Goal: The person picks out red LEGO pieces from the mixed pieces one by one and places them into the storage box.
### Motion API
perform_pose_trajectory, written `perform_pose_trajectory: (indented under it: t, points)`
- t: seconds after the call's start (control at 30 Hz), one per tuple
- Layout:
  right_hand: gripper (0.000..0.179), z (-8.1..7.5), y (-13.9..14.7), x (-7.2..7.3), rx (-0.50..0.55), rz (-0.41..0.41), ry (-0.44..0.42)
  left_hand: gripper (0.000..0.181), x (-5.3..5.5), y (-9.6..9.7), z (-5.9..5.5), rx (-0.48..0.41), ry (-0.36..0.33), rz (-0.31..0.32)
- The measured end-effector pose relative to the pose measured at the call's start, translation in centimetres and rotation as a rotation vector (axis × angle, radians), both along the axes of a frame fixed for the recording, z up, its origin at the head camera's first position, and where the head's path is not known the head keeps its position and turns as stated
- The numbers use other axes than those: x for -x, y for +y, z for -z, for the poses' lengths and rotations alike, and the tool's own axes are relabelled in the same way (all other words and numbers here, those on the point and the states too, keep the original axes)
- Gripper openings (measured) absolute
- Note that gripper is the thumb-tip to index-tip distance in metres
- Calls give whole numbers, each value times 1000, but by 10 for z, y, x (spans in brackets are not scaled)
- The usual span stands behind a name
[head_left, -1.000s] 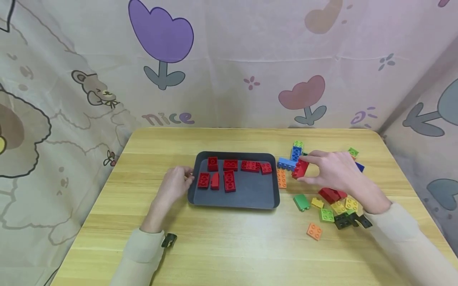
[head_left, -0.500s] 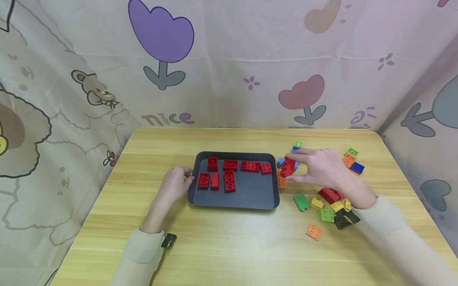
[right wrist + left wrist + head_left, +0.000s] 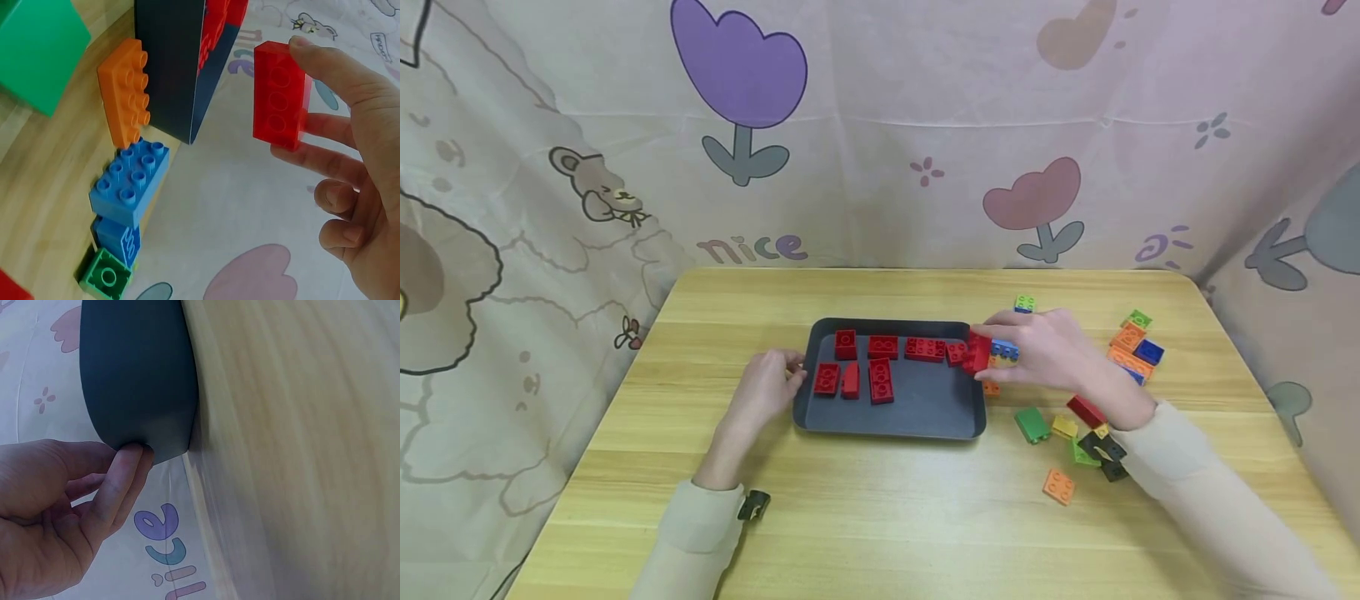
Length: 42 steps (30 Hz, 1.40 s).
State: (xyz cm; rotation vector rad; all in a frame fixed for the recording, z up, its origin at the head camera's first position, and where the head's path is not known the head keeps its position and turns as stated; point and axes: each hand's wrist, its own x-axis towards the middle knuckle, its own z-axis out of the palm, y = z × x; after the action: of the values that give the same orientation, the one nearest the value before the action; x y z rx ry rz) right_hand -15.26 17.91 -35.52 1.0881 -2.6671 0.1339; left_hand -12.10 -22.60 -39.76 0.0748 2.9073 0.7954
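My right hand [image 3: 1037,346] pinches a red toy brick [image 3: 275,97] between thumb and fingertips, lifted over the right rim of the dark grey tray [image 3: 925,417]. Its hollow underside faces the right wrist camera. Inside the tray lie several red bricks [image 3: 881,381], grouped toward the left and back. At the tray's left side, my left hand [image 3: 769,385] holds the edge with curled fingertips; in the left wrist view they meet the tray's outer wall [image 3: 137,381] at a corner. The thumb's contact there is partly hidden.
Right of the tray are loose bricks: blue [image 3: 131,178], orange [image 3: 122,94], green [image 3: 1033,425] and yellow [image 3: 1064,427]. A red brick [image 3: 1086,410] lies under the right forearm. An orange brick [image 3: 1059,487] sits nearer the front. A patterned cloth hangs behind the table [image 3: 880,517].
My right hand has carried the red brick leftward from above the loose bricks to the tray's right rim. The left hand and the tray have stayed put.
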Motion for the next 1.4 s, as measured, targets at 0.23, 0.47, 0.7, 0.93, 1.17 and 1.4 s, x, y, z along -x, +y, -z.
perform_pose_trajectory:
  t: [0.23, 0.47, 0.7, 0.93, 1.17, 1.4]
  points:
    - [66, 1, -13, 3, -7, -16, -54, 32, 0, 0, -1, 2, -7, 3]
    - [65, 4, -26, 7, 2, -62, -107, 32, 0, 0, -1, 1, -12, 2]
    - [62, 6, -41, 13, -26, -105, -107, 33, 0, 0, -1, -3, -21, -4]
    - [61, 4, -58, 18, -99, -128, -138, 33, 0, 1, -1, 0, -16, -3]
    - [62, 1, -74, 23, -149, -150, -193, 32, 0, 1, -2, 0, -23, -10]
    - [64, 7, -86, 27, -210, -182, -189, 31, 0, 1, -1, -3, -16, -6]
